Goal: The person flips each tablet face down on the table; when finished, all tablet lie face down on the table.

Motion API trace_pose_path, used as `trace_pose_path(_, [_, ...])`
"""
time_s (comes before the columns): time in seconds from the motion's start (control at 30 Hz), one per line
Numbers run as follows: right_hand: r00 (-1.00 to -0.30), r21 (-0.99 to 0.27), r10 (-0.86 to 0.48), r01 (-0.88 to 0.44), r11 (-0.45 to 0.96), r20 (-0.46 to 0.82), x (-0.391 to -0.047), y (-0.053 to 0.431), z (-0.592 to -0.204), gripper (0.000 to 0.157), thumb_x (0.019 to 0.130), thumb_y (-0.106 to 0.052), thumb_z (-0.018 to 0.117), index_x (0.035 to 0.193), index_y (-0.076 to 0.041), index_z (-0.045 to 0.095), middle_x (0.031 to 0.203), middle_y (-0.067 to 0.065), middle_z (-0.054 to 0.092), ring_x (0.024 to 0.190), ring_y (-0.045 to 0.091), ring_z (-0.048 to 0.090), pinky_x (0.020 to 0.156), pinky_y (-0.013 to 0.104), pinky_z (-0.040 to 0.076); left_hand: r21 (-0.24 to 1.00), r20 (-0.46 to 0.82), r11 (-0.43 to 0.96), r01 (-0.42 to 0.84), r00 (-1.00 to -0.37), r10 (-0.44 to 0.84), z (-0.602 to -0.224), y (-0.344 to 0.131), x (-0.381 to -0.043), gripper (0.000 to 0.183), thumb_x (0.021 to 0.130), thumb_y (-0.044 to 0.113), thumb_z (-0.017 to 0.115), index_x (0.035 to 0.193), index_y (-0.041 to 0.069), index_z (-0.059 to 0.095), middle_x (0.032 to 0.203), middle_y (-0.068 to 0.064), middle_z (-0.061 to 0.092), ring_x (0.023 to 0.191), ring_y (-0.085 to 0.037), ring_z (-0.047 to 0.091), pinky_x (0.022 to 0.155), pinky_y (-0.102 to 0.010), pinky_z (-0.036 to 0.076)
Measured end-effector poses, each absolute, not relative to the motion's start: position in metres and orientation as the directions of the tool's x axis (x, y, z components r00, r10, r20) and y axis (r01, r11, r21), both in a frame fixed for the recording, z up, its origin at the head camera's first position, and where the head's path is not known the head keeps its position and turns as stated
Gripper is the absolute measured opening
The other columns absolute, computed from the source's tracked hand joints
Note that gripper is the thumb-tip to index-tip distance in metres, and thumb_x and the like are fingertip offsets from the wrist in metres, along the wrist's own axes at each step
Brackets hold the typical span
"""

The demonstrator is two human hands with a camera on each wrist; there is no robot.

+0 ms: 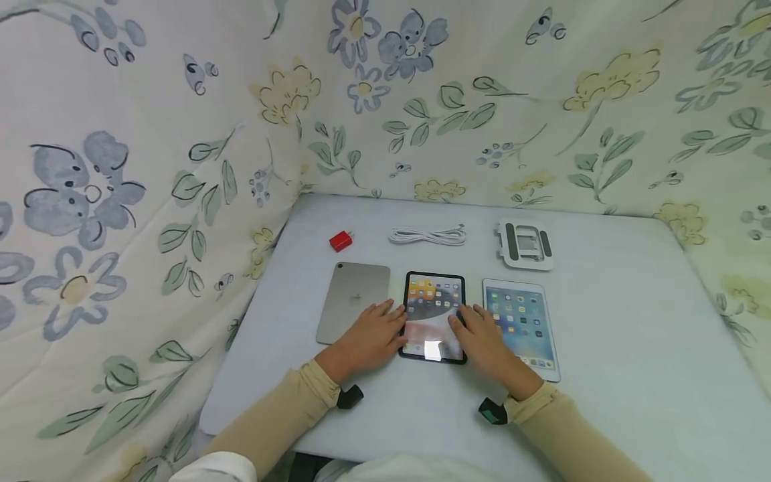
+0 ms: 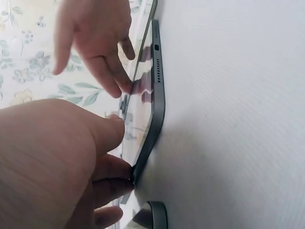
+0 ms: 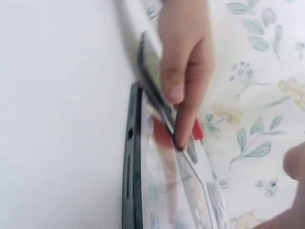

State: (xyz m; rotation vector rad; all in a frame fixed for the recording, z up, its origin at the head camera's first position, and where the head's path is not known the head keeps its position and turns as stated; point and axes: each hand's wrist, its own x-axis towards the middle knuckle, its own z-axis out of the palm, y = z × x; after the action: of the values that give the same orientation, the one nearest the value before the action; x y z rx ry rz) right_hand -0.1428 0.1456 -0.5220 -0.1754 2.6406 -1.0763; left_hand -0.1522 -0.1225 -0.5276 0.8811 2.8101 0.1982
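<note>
A tablet with a black border and a lit screen [image 1: 434, 314] lies face up in the middle of the white table. My left hand [image 1: 375, 335] is at its left edge, and in the left wrist view the fingertips [image 2: 125, 183] touch that edge while the thumb is raised. At the right edge is my right hand [image 1: 484, 338], fingers extended; whether they touch the tablet I cannot tell. A grey tablet [image 1: 354, 294] lies back up, partly under view of my left hand. Beside my right hand lies a white-bordered tablet [image 1: 524, 325], screen lit.
Behind the tablets sit a red charger plug [image 1: 340, 241], a coiled white cable [image 1: 427, 235] and a white folded stand [image 1: 525, 246] with dark pads. A floral curtain [image 1: 421, 100] hangs along the table's back and left sides.
</note>
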Motion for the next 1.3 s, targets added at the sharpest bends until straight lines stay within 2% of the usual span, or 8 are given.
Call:
trace_pose_path(0.17, [-0.959, -0.857, -0.167, 0.119, 0.501, -0.231, -0.146, 0.147, -0.51, 0.064, 0.117, -0.037, 0.033, 0.161, 0.01, 0.034, 0.166, 0.037, 0.025, 0.156, 0.053, 0.014, 0.123, 0.072, 0.009, 0.244, -0.137, 0.814, 0.527, -0.813, 0.566, -0.532, -0.124, -0.156, 0.061, 0.113, 0.047, 0.048, 0.16, 0.009, 0.051, 0.167, -0.006, 0.042, 0.16, -0.035, 0.023, 0.126, -0.065, 0.011])
trace_pose_path(0.33, [-0.966, -0.963, -0.2, 0.111, 0.245, -0.162, -0.142, 0.153, -0.494, 0.068, 0.118, -0.039, 0.033, 0.167, 0.005, 0.021, 0.174, 0.027, 0.015, 0.16, 0.044, 0.01, 0.128, 0.06, 0.01, 0.302, -0.103, 0.794, 0.528, -0.809, 0.578, -0.539, -0.115, -0.163, 0.066, 0.113, 0.054, 0.042, 0.159, 0.008, 0.052, 0.165, -0.005, 0.045, 0.16, -0.031, 0.024, 0.126, -0.063, 0.009])
trace_pose_path(0.5, [-0.963, -0.994, -0.27, -0.05, 0.102, 0.021, -0.136, 0.149, -0.474, 0.063, 0.119, -0.03, 0.032, 0.167, 0.008, 0.018, 0.172, 0.028, 0.019, 0.16, 0.044, 0.011, 0.126, 0.063, 0.009, 0.438, -0.007, 0.698, 0.567, -0.774, 0.633, -0.53, -0.095, -0.169, 0.063, 0.115, 0.053, 0.035, 0.159, 0.012, 0.054, 0.16, -0.002, 0.052, 0.157, -0.027, 0.033, 0.125, -0.06, 0.018])
trace_pose_path(0.6, [-0.93, -0.99, -0.355, -0.129, 0.064, 0.098, -0.136, 0.138, -0.47, 0.06, 0.119, -0.025, 0.031, 0.166, 0.009, 0.018, 0.17, 0.031, 0.024, 0.158, 0.046, 0.016, 0.124, 0.068, 0.011, 0.58, 0.102, 0.604, 0.548, -0.784, 0.613, -0.515, -0.091, -0.17, 0.059, 0.115, 0.049, 0.043, 0.158, 0.01, 0.054, 0.157, -0.003, 0.056, 0.152, -0.025, 0.041, 0.124, -0.052, 0.029])
trace_pose_path(0.7, [-0.893, -0.978, -0.437, -0.175, 0.111, 0.11, -0.138, 0.127, -0.477, 0.059, 0.119, -0.025, 0.033, 0.168, 0.004, 0.02, 0.17, 0.028, 0.026, 0.159, 0.044, 0.018, 0.123, 0.069, 0.016, 0.694, 0.205, 0.505, 0.513, -0.814, 0.544, -0.502, -0.098, -0.169, 0.057, 0.112, 0.041, 0.057, 0.158, 0.008, 0.053, 0.157, -0.005, 0.056, 0.148, -0.024, 0.047, 0.121, -0.047, 0.038])
trace_pose_path(0.83, [-0.864, -0.915, -0.501, -0.233, 0.328, 0.04, -0.141, 0.119, -0.497, 0.06, 0.119, -0.032, 0.035, 0.168, 0.002, 0.024, 0.172, 0.022, 0.027, 0.158, 0.04, 0.022, 0.123, 0.064, 0.023, 0.738, 0.251, 0.463, 0.492, -0.836, 0.489, -0.498, -0.118, -0.167, 0.057, 0.109, 0.033, 0.066, 0.158, 0.007, 0.052, 0.16, -0.005, 0.052, 0.148, -0.024, 0.046, 0.12, -0.047, 0.039])
trace_pose_path(1.03, [-0.878, -0.678, -0.47, -0.291, 0.676, -0.092, -0.137, 0.128, -0.529, 0.07, 0.118, -0.045, 0.033, 0.162, 0.009, 0.033, 0.169, 0.027, 0.028, 0.157, 0.045, 0.026, 0.123, 0.068, 0.021, 0.648, 0.268, 0.543, 0.534, -0.827, 0.493, -0.514, -0.145, -0.169, 0.052, 0.107, 0.026, 0.068, 0.153, 0.002, 0.058, 0.156, -0.01, 0.056, 0.144, -0.031, 0.049, 0.118, -0.052, 0.041])
trace_pose_path(1.3, [-0.907, -0.616, -0.411, -0.271, 0.739, -0.095, -0.128, 0.141, -0.538, 0.077, 0.116, -0.049, 0.038, 0.16, 0.014, 0.03, 0.17, 0.032, 0.018, 0.157, 0.048, 0.02, 0.125, 0.064, 0.016, 0.482, 0.165, 0.664, 0.571, -0.804, 0.571, -0.538, -0.145, -0.176, 0.053, 0.107, 0.027, 0.068, 0.151, -0.003, 0.058, 0.153, -0.013, 0.058, 0.143, -0.035, 0.048, 0.115, -0.062, 0.037])
